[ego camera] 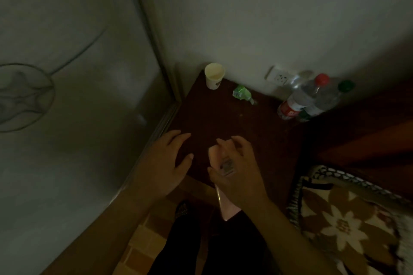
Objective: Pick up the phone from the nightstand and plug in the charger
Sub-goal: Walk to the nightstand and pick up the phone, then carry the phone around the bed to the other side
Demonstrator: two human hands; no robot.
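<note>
dark trouser legs (201,245) at the bottom edge, over tan floor tiles (143,243). just above, right hand (234,169) wrapped around a pale pink phone (223,205), fingers curled over its upper part, thumb on the left edge; phone's lower end jutting out below the palm past the front edge of the nightstand (234,123), upper end over the dark wood top; whether lifted clear of the wood or touching it, cannot tell. left hand (165,163) beside it, open and empty, fingers spread, lying near the nightstand's front left corner, thumb pointing toward the phone without touching it. to the right, patterned blanket (348,221) with brown and cream flowers, on the bed edge. to the left, large pale panel (67,96) with a metal frame running along the nightstand's side. farther back on the wood, crumpled green wrapper (242,94) near the wall, paper cup (214,75) upright in the back left corner, clear plastic bottles (310,98) with red and green caps crowded at the back right. on the wall behind those, white wall socket (279,77), low and just beside the bottles. no charger cable to be made out in the dim light.
</note>
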